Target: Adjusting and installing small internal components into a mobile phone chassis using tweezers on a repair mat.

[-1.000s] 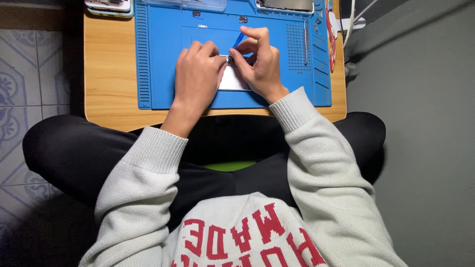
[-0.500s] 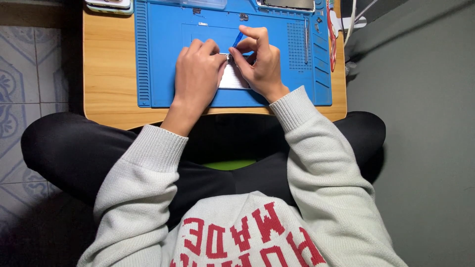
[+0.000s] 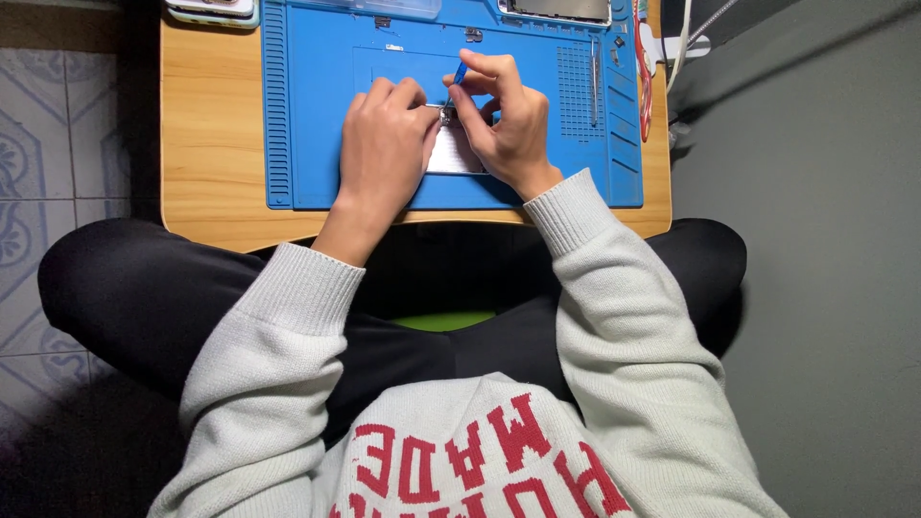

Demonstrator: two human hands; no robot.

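Observation:
A small flat silver device (image 3: pixel 453 153) lies on the blue work mat (image 3: pixel 317 115), mostly covered by both hands. My left hand (image 3: pixel 384 144) presses down on its left side, fingers curled over its top edge. My right hand (image 3: pixel 504 120) pinches a thin blue-handled tool (image 3: pixel 459 77), with the tip down at the device's upper edge between the two hands. The part under the tip is too small to make out.
The mat lies on a small wooden table (image 3: pixel 211 125) over my lap. A phone (image 3: pixel 213 10) lies at the table's far left corner, another opened device (image 3: pixel 556 10) at the mat's top edge. Red-handled tool (image 3: pixel 643 67) and white cable (image 3: pixel 683 43) sit at the right.
Both hands stay on the silver device. The right hand's fingers and the blue tool have shifted very slightly; nothing was picked up or let go.

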